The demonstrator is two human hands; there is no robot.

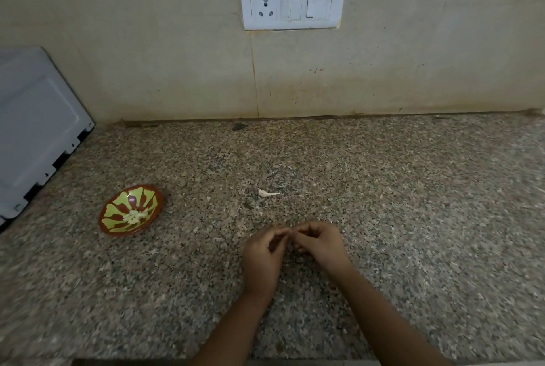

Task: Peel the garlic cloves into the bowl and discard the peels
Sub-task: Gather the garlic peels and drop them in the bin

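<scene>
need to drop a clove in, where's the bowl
Head view: the red and green bowl sits on the granite counter, left of the left hand, beside the grey appliance.

Hands: 2, namely left hand (pixel 262 253) and right hand (pixel 320 244). Bowl (pixel 115 212): 1. Peeled cloves (pixel 135 216) in it: one heap, too clumped to count singly. White scrap (pixel 268 193) on counter (pixel 413 203): 1. Wall plate (pixel 292 23): 1, carrying 1 socket (pixel 267 7) and at least 2 switches (pixel 309 6). Grey appliance (pixel 35 129): 1.
</scene>
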